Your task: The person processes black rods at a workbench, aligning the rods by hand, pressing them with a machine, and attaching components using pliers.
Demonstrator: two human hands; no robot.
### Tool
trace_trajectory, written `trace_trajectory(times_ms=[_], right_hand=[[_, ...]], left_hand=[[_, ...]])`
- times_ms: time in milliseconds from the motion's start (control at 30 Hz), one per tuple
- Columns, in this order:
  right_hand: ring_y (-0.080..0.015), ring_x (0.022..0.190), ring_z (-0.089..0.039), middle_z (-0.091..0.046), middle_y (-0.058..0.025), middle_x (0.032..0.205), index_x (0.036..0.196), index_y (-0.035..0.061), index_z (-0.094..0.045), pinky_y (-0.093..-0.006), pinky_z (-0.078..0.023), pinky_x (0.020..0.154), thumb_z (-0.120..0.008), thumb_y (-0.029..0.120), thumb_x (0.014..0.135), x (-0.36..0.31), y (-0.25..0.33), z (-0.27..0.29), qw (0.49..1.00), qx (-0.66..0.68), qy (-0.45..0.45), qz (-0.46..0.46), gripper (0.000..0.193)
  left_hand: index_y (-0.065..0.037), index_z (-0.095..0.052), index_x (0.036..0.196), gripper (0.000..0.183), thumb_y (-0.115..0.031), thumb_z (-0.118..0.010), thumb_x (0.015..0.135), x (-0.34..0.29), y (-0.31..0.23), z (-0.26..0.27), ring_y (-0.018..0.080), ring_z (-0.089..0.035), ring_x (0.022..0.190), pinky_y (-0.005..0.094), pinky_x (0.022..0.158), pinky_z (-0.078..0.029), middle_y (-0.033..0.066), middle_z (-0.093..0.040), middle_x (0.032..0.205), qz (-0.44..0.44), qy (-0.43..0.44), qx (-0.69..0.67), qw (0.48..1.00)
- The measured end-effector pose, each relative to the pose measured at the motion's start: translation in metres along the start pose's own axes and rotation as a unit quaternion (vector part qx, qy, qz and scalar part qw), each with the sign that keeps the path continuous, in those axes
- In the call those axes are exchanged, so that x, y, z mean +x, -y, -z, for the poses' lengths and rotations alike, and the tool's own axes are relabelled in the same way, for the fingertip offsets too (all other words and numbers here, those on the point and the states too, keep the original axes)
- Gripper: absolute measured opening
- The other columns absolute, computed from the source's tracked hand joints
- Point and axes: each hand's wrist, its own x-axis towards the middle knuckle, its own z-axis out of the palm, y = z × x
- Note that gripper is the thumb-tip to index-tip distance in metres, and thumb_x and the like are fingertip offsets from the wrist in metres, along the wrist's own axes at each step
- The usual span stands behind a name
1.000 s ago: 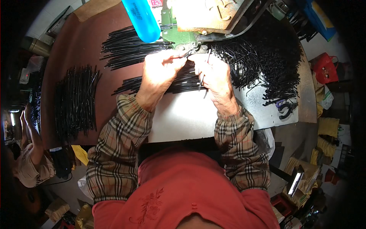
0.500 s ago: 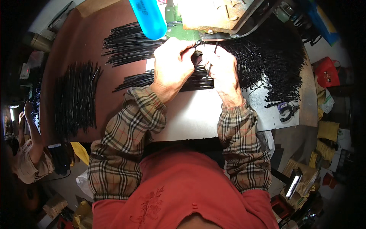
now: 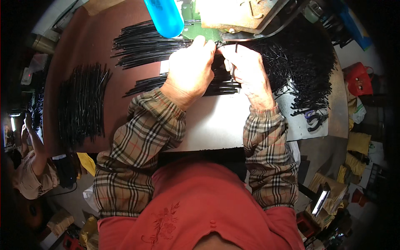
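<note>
Both my hands meet at the foot of a green machine part [image 3: 202,34]. My left hand [image 3: 189,71] is closed, thumb and fingers pressed together close to the machine; whatever lies in that pinch is hidden. Beside it on the right, my right hand [image 3: 249,71] is closed on a thin black cable [image 3: 232,76], which passes between its fingers. Under and behind my hands lie neat rows of similar black cables, an upper bundle [image 3: 143,45] and a lower bundle [image 3: 148,85]. To the right spreads a dense heap of black cables [image 3: 310,71].
Another cable bundle [image 3: 83,104] lies on the brown table cover [image 3: 112,121] at left. A blue rounded object [image 3: 164,18] and a rusty metal plate [image 3: 233,14] overhang the work. A dark-handled tool [image 3: 315,119] rests near the right edge. Another person [image 3: 35,166] sits at far left.
My right hand has shifted slightly right, its wrist farther from my left. My left hand has turned a little, its knuckles now closer to the machine.
</note>
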Motion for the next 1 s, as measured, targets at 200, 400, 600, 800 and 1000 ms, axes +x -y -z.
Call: trace_trajectory(times_ms=[200, 400, 600, 800, 1000], right_hand=[[-0.0008, 0.056, -0.041, -0.051, 0.0063, 0.066, 0.096, 0.0017, -0.068, -0.0182, -0.031, 0.049, -0.058, 0.019, 0.094, -0.003, 0.002, -0.004, 0.999, 0.008, -0.034, -0.028, 0.02], [-0.0012, 0.054, -0.041, -0.052, 0.0056, 0.068, 0.09, 0.0022, -0.065, -0.0186, -0.032, 0.047, -0.059, 0.02, 0.094, -0.004, 0.007, -0.007, 0.998, 0.017, -0.037, -0.049, 0.019], [-0.0053, 0.05, -0.047, -0.053, -0.0001, 0.069, 0.092, 0.0016, -0.059, -0.0202, -0.039, 0.043, -0.055, 0.015, 0.092, -0.002, -0.01, -0.011, 0.997, 0.063, -0.045, -0.012, 0.014], [-0.0134, 0.074, -0.065, -0.062, -0.0073, 0.084, 0.1, -0.0003, -0.056, -0.0249, -0.055, 0.068, -0.059, 0.012, 0.095, 0.0, -0.021, 0.006, 0.972, 0.198, -0.098, -0.085, 0.014], [-0.0235, 0.087, -0.069, -0.066, -0.0203, 0.096, 0.102, -0.0044, -0.051, -0.0302, -0.057, 0.076, -0.057, 0.01, 0.095, 0.001, -0.027, 0.003, 0.971, 0.211, -0.097, -0.056, 0.017]], left_hand=[[-0.003, -0.054, 0.096, 0.031, -0.003, -0.065, 0.068, 0.003, 0.0, 0.001, 0.0293, -0.061, 0.071, 0.038, 0.062, -0.05, 0.0126, -0.053, 0.087, -0.006, 0.0, -0.014, 1.0], [-0.003, -0.059, 0.106, 0.031, 0.008, -0.06, 0.077, 0.003, -0.005, 0.001, 0.028, -0.063, 0.071, 0.0352, 0.062, -0.052, 0.0145, -0.062, 0.095, 0.019, 0.012, 0.009, 1.0], [0.002, -0.062, 0.118, 0.037, 0.01, -0.054, 0.083, -0.013, 0.048, 0.0, 0.012, -0.06, 0.079, 0.0292, 0.063, -0.05, 0.0078, -0.065, 0.102, -0.041, 0.007, -0.29, 0.956], [0.0, -0.067, 0.104, 0.022, -0.013, -0.065, 0.086, -0.004, 0.033, 0.049, 0.0016, -0.038, 0.053, 0.018, 0.046, -0.028, -0.0048, -0.056, 0.071, 0.324, 0.187, -0.463, 0.804], [-0.003, -0.066, 0.097, 0.02, -0.02, -0.067, 0.088, -0.007, 0.04, 0.031, -0.0002, -0.031, 0.053, 0.0176, 0.045, -0.021, -0.009, -0.047, 0.066, 0.348, 0.154, -0.557, 0.738]])
